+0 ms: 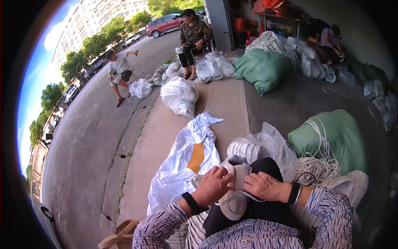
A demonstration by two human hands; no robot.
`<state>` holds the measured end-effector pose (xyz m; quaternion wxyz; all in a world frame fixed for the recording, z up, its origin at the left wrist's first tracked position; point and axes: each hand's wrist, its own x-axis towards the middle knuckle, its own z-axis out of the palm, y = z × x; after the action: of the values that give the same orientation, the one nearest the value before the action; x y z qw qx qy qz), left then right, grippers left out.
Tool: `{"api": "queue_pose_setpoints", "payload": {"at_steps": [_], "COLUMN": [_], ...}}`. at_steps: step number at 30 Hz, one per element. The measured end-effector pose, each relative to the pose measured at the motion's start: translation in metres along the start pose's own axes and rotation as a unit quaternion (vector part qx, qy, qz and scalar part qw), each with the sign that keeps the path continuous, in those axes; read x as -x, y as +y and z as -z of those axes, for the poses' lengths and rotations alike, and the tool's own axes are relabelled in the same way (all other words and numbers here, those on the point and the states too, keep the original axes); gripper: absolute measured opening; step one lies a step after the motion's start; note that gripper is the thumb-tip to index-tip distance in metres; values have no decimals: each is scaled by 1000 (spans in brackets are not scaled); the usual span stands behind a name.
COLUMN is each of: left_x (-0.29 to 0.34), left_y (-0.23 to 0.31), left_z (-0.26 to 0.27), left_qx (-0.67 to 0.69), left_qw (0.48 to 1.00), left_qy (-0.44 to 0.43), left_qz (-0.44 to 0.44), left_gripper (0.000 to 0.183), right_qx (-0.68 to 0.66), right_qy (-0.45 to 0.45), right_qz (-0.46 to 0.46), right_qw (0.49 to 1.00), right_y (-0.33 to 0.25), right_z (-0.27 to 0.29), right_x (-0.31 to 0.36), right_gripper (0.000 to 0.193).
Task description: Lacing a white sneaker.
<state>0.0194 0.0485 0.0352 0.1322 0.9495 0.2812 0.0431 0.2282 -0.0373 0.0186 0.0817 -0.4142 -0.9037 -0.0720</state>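
From the head view, the pale shoe (234, 206) sat between 2 hands on the dark lap (268, 216), toe toward the wearer; left fingers (224, 176) and right fingers (251, 182) curled equally near, their grip unclear to me.

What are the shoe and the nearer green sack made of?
The shoe seems matte mesh fabric at the toe: fine, net-like texture shows. The nearer green sack looks dull and bendy, maybe woven plastic or cloth: it bulges and creases.

shoe (239, 186) | pale (mesh at front) | toe bodyward | on lap (265, 218)
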Motion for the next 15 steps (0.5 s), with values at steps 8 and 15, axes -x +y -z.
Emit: {"api": "queue_pose_setpoints", "payload": {"at_steps": [8,15], "left_x": [-25,-28], "left_y": [-12,-17], "left_z": [16,15], "left_qx": [-114,-131], "left_qw": [945,940], "left_qy": [16,-108], "left_qz": [-306,-296], "left_gripper": [19,22], "right_qx": [-24,-10], "right_qy": [32,35], "right_qz": [48,-26], "right_qw": [998,999], "right_y": [0,-9], "right_z": [-3,0], "right_x": [1,7], "right_gripper": [5,5]}}
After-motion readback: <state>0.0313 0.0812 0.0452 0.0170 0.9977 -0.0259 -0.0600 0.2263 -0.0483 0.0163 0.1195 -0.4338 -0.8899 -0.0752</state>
